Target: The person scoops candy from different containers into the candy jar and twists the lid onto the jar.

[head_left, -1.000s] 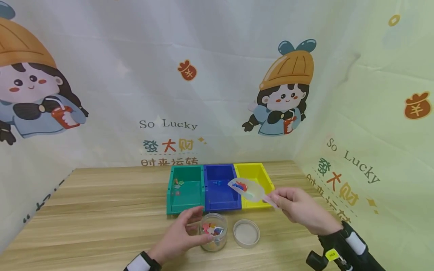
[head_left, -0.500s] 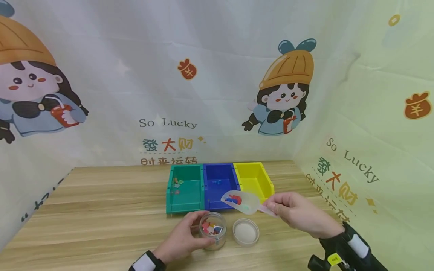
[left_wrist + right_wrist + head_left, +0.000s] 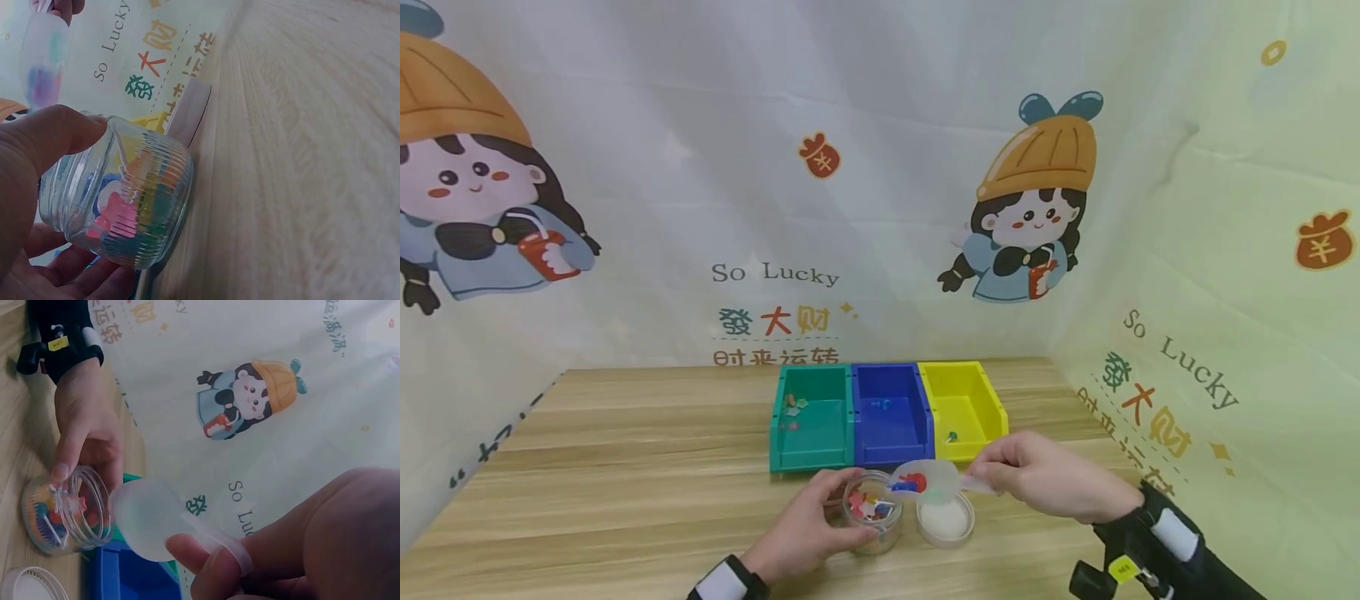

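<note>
My left hand (image 3: 808, 525) holds a clear glass jar (image 3: 153, 187) from its left side, thumb and fingers curled round it. The jar stands on the wooden table with small colourful pieces inside. In my right hand (image 3: 1048, 477) the handle of a translucent scoop (image 3: 942, 482) is pinched between thumb and fingers. A red piece and a blue piece (image 3: 907, 487) lie in the scoop's tip. The scoop hangs just above and right of the jar's mouth in the head view; whether it touches the rim, I cannot tell. Below it lies a round white lid (image 3: 945, 525).
Behind the jar three bins stand side by side: a green bin (image 3: 811, 457) with several small pieces, a blue bin (image 3: 891, 442) with blue ones, and a yellow bin (image 3: 981, 417) with a small green piece (image 3: 952, 437). Printed cloth hangs behind and at the right.
The scoop has come from over the blue and yellow bins down and nearer to the jar. The left hand has closed in on the jar. The green piece in the yellow bin is now visible.
</note>
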A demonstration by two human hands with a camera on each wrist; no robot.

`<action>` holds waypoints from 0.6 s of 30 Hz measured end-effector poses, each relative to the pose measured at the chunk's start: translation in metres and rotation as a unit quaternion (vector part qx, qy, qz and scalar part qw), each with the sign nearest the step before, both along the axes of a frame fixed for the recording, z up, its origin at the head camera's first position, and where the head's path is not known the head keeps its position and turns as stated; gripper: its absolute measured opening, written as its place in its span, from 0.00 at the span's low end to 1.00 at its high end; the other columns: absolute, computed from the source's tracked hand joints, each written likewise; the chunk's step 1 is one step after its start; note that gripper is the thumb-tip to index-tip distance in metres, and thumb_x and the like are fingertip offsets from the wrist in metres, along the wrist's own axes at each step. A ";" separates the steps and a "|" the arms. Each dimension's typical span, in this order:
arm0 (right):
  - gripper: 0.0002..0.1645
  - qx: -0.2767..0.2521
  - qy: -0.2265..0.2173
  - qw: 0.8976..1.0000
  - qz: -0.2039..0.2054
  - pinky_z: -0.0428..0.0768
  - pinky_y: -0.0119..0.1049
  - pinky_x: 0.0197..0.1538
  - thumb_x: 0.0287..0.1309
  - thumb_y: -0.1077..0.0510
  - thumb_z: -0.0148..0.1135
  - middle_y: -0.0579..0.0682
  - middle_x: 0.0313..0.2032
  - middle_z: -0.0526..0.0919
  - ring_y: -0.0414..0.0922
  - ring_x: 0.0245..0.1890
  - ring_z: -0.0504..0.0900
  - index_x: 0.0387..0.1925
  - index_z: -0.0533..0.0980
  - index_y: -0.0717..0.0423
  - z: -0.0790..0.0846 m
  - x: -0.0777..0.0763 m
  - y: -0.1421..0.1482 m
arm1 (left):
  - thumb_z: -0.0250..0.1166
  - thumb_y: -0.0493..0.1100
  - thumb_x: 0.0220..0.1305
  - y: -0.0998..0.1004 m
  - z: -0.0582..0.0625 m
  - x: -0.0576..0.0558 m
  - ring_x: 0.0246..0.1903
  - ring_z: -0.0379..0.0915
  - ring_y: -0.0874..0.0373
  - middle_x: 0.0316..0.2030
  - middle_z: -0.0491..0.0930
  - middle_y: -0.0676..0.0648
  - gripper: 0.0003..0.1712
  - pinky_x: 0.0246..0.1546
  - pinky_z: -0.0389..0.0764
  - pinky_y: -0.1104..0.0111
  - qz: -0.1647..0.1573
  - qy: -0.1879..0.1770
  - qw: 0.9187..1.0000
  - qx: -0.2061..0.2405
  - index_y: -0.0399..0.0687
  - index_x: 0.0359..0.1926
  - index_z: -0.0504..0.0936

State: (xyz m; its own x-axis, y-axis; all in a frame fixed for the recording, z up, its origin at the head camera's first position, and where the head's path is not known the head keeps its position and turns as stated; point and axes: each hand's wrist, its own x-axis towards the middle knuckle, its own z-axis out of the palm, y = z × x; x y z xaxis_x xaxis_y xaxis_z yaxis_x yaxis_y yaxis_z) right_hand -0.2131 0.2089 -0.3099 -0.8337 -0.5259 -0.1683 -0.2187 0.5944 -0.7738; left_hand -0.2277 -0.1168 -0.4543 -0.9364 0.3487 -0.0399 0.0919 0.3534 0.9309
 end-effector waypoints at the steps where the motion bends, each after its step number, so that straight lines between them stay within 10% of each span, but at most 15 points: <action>1: 0.17 0.003 -0.003 1.000 -0.001 0.59 0.33 0.28 0.82 0.54 0.59 0.44 0.23 0.66 0.43 0.24 0.64 0.38 0.87 0.57 0.000 -0.001 -0.002 | 0.84 0.49 0.63 0.000 0.000 0.000 0.69 0.76 0.38 0.67 0.76 0.40 0.47 0.71 0.80 0.40 0.000 0.002 1.000 0.001 0.41 0.77 0.74; 18: 0.16 0.020 -0.004 1.000 0.004 0.54 0.31 0.25 0.83 0.55 0.59 0.43 0.22 0.64 0.42 0.20 0.60 0.41 0.89 0.56 0.006 -0.003 -0.017 | 0.83 0.47 0.63 -0.001 -0.003 0.000 0.67 0.77 0.41 0.65 0.75 0.39 0.46 0.70 0.81 0.42 -0.007 0.013 1.000 0.015 0.39 0.77 0.74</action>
State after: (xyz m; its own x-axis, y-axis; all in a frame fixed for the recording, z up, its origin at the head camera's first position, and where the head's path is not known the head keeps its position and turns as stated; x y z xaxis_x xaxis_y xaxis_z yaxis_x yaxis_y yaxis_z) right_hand -0.2166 0.1923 -0.3043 -0.8280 -0.5254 -0.1961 -0.2178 0.6235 -0.7509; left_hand -0.2277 -0.1182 -0.4576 -0.9323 0.3616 -0.0041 0.1212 0.3231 0.9386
